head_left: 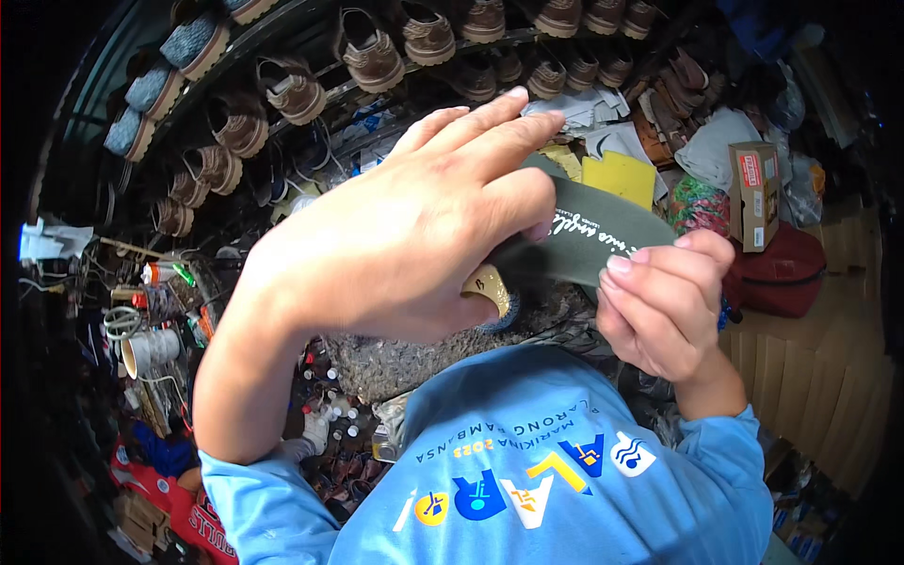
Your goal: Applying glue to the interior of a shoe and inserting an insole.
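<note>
A dark green insole (612,231) with white script lettering spans the space between my hands. Its right end is pinched between the thumb and fingers of my right hand (664,297). My left hand (424,226) lies across the other end, back upward, several fingers stretched out and the index finger bent down at the insole. Beneath, by the left thumb, shows a rounded yellowish end (490,290) with a dark mark and a blue textured edge. The rest of that piece is hidden, so I cannot tell whether the left thumb grips it.
Brown shoes (367,52) and blue woven shoes (193,42) line curved shelves at the back. A yellow sheet (619,179), an upright carton (753,198) and a dark red pouch (777,273) are at right. Scissors (122,322), a white roll (151,353) and small bottles (325,419) sit at left.
</note>
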Action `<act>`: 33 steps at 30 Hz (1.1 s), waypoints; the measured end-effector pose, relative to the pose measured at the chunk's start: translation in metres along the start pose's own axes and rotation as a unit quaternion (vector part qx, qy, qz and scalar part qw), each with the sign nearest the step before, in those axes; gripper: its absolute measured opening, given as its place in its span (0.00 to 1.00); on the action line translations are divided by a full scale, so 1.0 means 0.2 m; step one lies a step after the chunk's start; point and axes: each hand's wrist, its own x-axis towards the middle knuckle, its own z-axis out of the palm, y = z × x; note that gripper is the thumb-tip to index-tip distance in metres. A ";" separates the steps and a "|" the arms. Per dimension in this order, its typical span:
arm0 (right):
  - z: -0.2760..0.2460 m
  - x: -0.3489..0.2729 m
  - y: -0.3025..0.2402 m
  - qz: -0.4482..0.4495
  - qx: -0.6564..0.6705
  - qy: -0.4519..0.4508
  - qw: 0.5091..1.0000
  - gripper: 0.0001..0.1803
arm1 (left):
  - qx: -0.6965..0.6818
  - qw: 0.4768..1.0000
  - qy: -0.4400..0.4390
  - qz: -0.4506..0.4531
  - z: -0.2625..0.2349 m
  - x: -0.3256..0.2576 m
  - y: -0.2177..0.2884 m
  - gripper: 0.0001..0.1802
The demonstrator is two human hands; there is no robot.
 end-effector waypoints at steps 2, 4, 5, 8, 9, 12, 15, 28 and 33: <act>0.00 0.08 -0.01 -0.047 0.012 0.015 0.999 0.10 | -0.107 0.994 -0.032 0.000 -0.01 -0.02 -0.07 0.28; 0.04 0.14 -0.01 -0.071 0.015 0.042 0.996 0.09 | -0.230 0.970 -0.061 -0.051 -0.02 -0.08 -0.17 0.26; 0.07 0.14 -0.01 -0.053 0.013 0.024 0.998 0.10 | -0.239 0.971 -0.001 -0.016 0.01 -0.14 -0.22 0.27; 0.31 0.01 -0.03 0.130 0.247 0.111 0.954 0.38 | -0.388 0.897 0.153 -0.148 0.03 -0.33 -0.37 0.23; 0.35 -0.10 -0.05 0.171 0.299 0.019 0.939 0.47 | -0.368 0.903 0.181 -0.132 -0.02 -0.42 -0.41 0.24; 0.43 -0.23 -0.14 0.278 0.365 -0.157 0.875 0.43 | -0.230 0.960 0.111 -0.111 -0.15 -0.55 -0.49 0.25; 0.51 -0.31 -0.12 0.370 0.457 -0.198 0.784 0.37 | -0.079 0.994 -0.019 -0.074 -0.12 -0.45 -0.37 0.18; 0.58 -0.36 -0.08 0.364 0.491 -0.153 0.777 0.33 | -0.008 0.995 -0.089 0.047 0.30 -0.23 -0.26 0.07; 0.59 -0.36 -0.09 0.370 0.496 -0.155 0.770 0.32 | -0.047 0.995 -0.078 0.045 0.34 -0.21 -0.32 0.08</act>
